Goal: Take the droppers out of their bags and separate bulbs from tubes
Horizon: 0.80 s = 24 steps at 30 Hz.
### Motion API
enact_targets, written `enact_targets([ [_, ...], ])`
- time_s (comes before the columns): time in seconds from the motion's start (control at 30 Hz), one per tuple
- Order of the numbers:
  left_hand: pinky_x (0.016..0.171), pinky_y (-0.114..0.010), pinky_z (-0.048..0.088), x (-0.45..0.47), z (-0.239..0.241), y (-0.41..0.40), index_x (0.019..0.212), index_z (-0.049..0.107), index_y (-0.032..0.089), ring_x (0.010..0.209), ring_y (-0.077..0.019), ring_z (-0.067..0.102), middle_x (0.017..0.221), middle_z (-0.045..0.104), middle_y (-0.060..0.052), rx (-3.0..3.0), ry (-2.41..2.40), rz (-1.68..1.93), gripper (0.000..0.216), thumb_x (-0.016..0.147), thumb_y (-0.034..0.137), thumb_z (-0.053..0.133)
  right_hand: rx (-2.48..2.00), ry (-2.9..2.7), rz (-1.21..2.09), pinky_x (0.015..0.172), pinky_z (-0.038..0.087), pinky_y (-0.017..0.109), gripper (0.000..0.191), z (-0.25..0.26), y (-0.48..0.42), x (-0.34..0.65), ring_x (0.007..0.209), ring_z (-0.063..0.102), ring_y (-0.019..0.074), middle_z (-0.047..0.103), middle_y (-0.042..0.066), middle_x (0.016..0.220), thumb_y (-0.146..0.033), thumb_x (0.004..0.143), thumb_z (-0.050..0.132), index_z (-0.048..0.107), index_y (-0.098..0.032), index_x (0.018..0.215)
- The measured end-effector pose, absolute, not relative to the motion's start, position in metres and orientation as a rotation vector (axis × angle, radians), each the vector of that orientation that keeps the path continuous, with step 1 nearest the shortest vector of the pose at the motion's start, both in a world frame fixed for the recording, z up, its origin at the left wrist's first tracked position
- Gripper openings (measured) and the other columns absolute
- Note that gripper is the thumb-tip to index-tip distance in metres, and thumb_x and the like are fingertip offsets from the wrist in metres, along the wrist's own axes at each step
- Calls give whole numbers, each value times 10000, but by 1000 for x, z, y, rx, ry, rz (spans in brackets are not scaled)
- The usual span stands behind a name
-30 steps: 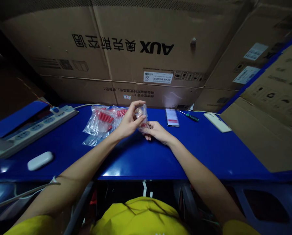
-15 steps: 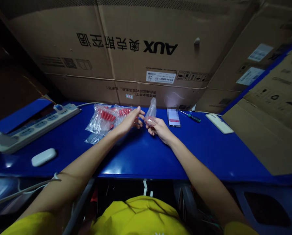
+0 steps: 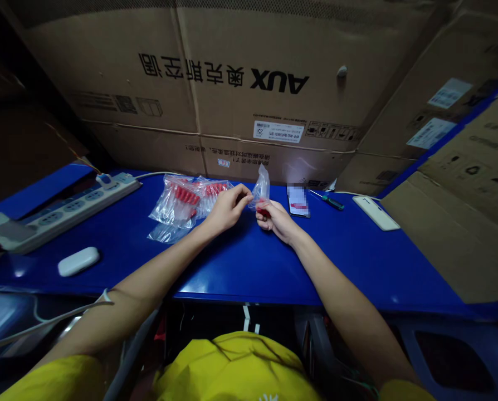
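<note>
A small clear plastic bag [image 3: 261, 181] with something red at its lower end stands up between my hands above the blue table [image 3: 249, 262]. My right hand [image 3: 276, 220] is closed around the bag's lower part, with red showing at the fingers. From the other side, my left hand [image 3: 231, 207] pinches at the bag's left edge with thumb and fingers together. Just left of that hand lie clear zip bags [image 3: 171, 203] filled with several red pieces, partly covered by the hand.
A white power strip [image 3: 73, 209] and a white earbud case [image 3: 79, 261] lie at the left. Right of my hands are a lit phone [image 3: 298, 200], a green-handled screwdriver [image 3: 331, 201] and a pale phone [image 3: 376, 212]. A large cardboard box [image 3: 224, 106] walls off the back.
My left hand has come in from beside the bag, its spread fingers closing to a pinch at the bag's edge. My right hand's fingers have curled tighter around the bottom.
</note>
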<state>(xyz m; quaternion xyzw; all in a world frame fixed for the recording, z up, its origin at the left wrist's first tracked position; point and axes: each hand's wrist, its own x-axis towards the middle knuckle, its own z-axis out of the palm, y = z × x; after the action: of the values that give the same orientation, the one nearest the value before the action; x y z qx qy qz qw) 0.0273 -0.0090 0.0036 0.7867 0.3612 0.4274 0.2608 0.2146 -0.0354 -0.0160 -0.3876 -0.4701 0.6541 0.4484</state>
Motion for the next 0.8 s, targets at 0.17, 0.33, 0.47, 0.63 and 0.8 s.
enact_targets([
  [0.17,812,-333,498,22,4,-3,960,661,204,852,-194,637,924,702,-53,2010,882,1102,175,954,379,660,-1002,-1305,1585,441,236,223,342,-17,-36,218,478,458,85,576,-51,677,-497,823,704,538,-223,943],
  [0.33,966,-397,565,16,3,-1,1132,672,223,1108,-242,694,1217,717,-107,1614,695,888,305,935,454,691,-1217,-1686,1142,581,344,241,309,-21,-37,223,628,523,132,631,-14,756,-502,901,684,622,-207,968],
  [0.47,932,-435,605,21,-3,-1,1084,694,200,968,-249,746,1049,763,-136,1314,779,920,384,959,562,689,-1417,-1986,699,703,365,280,164,-17,-41,227,813,627,208,716,37,888,-382,975,637,634,-222,941],
  [0.63,801,-433,635,22,-5,5,1067,717,184,855,-258,762,955,787,-144,1106,924,1036,314,1010,479,625,-1556,-2222,459,702,331,309,116,-9,-46,232,890,663,262,737,87,1001,-327,1035,564,588,-230,976],
  [0.8,849,-410,628,7,8,13,1339,664,218,981,-257,768,1184,782,-147,1004,876,1160,402,1052,474,548,-1732,-2376,312,735,365,335,169,0,-49,241,996,683,292,730,129,1149,-341,1076,475,574,-210,1115],
])
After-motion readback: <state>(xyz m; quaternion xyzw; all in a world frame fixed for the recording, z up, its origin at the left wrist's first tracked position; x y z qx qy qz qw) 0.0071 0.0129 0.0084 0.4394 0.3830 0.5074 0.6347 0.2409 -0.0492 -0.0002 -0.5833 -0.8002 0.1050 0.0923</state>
